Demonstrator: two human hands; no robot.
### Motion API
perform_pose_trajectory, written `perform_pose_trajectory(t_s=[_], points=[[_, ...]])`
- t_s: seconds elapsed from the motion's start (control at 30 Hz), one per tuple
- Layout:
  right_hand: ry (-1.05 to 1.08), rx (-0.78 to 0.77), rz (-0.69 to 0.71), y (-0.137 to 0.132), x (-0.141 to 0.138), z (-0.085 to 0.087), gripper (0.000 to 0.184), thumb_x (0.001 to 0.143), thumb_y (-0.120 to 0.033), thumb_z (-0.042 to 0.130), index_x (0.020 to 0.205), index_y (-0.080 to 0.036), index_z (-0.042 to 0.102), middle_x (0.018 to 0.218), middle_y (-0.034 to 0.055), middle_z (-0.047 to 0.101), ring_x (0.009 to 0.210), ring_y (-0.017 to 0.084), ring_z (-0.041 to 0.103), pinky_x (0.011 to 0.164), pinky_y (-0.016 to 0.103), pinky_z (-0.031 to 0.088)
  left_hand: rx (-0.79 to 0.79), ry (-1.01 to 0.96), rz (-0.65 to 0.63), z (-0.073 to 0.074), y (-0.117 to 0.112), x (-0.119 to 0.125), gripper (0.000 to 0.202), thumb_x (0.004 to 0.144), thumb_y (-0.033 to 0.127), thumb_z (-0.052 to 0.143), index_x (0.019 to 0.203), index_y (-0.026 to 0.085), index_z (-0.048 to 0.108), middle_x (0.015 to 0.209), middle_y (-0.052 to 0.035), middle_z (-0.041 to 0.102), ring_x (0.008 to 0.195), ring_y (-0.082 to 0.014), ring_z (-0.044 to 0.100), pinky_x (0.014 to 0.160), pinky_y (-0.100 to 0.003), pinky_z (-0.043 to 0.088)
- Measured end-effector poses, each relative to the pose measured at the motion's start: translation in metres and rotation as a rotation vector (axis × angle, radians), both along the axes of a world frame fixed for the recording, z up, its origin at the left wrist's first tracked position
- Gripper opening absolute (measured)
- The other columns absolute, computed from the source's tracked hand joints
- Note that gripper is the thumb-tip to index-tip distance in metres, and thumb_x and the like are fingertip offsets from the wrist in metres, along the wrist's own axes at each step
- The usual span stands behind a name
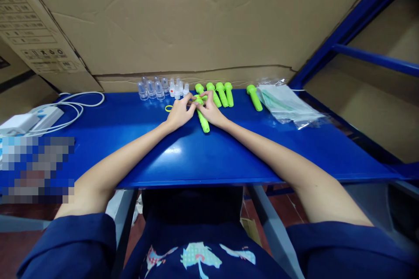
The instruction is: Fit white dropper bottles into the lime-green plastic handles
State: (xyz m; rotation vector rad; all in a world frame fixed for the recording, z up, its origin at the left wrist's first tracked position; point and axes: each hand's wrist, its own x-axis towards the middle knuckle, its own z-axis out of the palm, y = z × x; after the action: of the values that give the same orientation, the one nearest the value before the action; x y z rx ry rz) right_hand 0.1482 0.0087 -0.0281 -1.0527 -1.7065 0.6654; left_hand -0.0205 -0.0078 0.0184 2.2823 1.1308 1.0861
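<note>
Both my hands meet at the far middle of the blue table (pixel 196 157). My left hand (pixel 180 111) and my right hand (pixel 211 109) pinch the top end of a lime-green plastic handle (pixel 203 121) that lies pointing toward me. A small yellow-green ring (pixel 168 108) lies just left of my left hand. Behind my hands, several more green handles (pixel 221 93) lie in a row, and one green handle (pixel 254 97) lies apart to the right.
Several clear small bottles (pixel 153 89) stand at the back left of the hands. Clear plastic bags (pixel 288 104) lie at the right. A white power strip and cable (pixel 46 115) sit at the far left. Cardboard (pixel 196 22) lines the back; a blue frame (pixel 360 17) rises at right.
</note>
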Motion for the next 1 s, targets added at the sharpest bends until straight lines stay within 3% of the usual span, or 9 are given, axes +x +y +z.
perform_pose_trajectory(t_s=[0.17,0.37,0.5,0.67,0.83,1.0], points=[[0.031,-0.068,-0.045,0.0,0.0,0.0,0.057,0.091,-0.064,0.067,0.117,-0.027,0.033,0.085,-0.0001,0.062,0.074,0.02,0.067,0.072,0.039,0.06,0.003,-0.024,-0.006,-0.002,0.003,0.0,0.014,0.094,0.011,0.058,0.103,0.018,0.065,0.106,-0.0068,0.079,0.093,-0.0214,0.077,0.088,-0.033,0.058],[0.028,-0.087,-0.139,0.002,-0.001,0.001,0.057,0.086,-0.065,0.073,0.105,-0.025,0.037,0.096,0.0091,0.071,0.088,0.027,0.074,0.084,0.048,0.061,-0.013,-0.032,-0.029,-0.006,0.003,0.0,0.016,0.095,0.012,0.055,0.107,0.017,0.064,0.104,-0.0077,0.079,0.092,-0.0219,0.076,0.088,-0.033,0.058],[0.027,-0.097,-0.159,0.002,-0.004,0.002,0.058,0.083,-0.068,0.074,0.099,-0.027,0.036,0.088,0.0075,0.071,0.079,0.028,0.074,0.077,0.048,0.062,0.013,-0.02,0.01,-0.005,0.004,0.0,0.017,0.094,0.013,0.056,0.107,0.017,0.066,0.103,-0.0082,0.079,0.09,-0.0223,0.075,0.084,-0.033,0.057],[0.078,-0.123,-0.129,0.002,-0.006,0.002,0.061,0.08,-0.074,0.073,0.096,-0.028,0.037,0.072,0.0023,0.068,0.068,0.025,0.072,0.062,0.04,0.06,0.035,-0.067,0.082,-0.005,0.01,-0.003,0.019,0.09,0.01,0.058,0.104,0.018,0.066,0.084,-0.0029,0.077,0.077,-0.019,0.072,0.079,-0.031,0.054],[0.071,-0.125,-0.145,-0.001,-0.007,0.005,0.062,0.078,-0.078,0.072,0.091,-0.027,0.039,0.071,0.003,0.068,0.063,0.021,0.067,0.053,0.034,0.053,-0.009,-0.162,0.107,-0.009,0.019,-0.005,0.019,0.088,0.007,0.054,0.099,0.02,0.063,0.075,0.0008,0.072,0.072,-0.0166,0.07,0.078,-0.029,0.053],[0.109,-0.137,-0.091,-0.005,-0.008,0.008,0.063,0.076,-0.078,0.073,0.096,-0.026,0.043,0.069,0.0001,0.067,0.06,0.018,0.065,0.053,0.03,0.05,-0.114,-0.291,0.096,-0.014,0.026,-0.006,0.017,0.09,0.007,0.05,0.098,0.02,0.059,0.082,-0.0016,0.076,0.077,-0.0162,0.073,0.081,-0.03,0.055]])
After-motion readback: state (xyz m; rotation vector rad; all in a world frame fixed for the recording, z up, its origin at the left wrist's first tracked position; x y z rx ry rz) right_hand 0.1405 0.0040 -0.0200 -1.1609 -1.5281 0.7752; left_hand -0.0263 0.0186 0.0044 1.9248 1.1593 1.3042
